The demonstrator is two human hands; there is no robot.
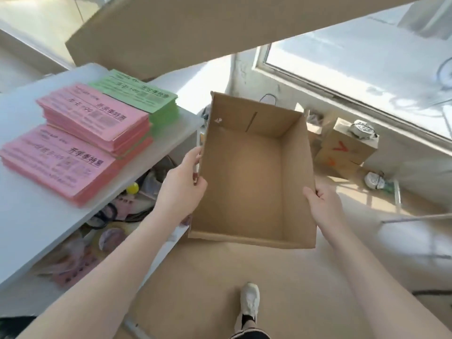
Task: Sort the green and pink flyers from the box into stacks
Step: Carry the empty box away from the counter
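Observation:
An open brown cardboard box [254, 177] hangs in the air above the floor, right of the table, and nothing lies inside it. My left hand [182, 184] grips its left wall, thumb on the inner side. My right hand [320, 201] grips its right wall near the front corner. On the white table [22, 216] at the left lie two stacks of pink flyers [95, 116], the rear one partly over the front one [56, 162]. A stack of green flyers [146, 99] sits behind them, by the table's right edge.
Under the table sits a heap of bags, cables and a yellow ball [133, 188]. A large cardboard sheet [171, 28] leans overhead at the back. Brown boxes [347, 148] and wrapped bundles stand by the window at right. My white shoe [249, 304] is on the floor.

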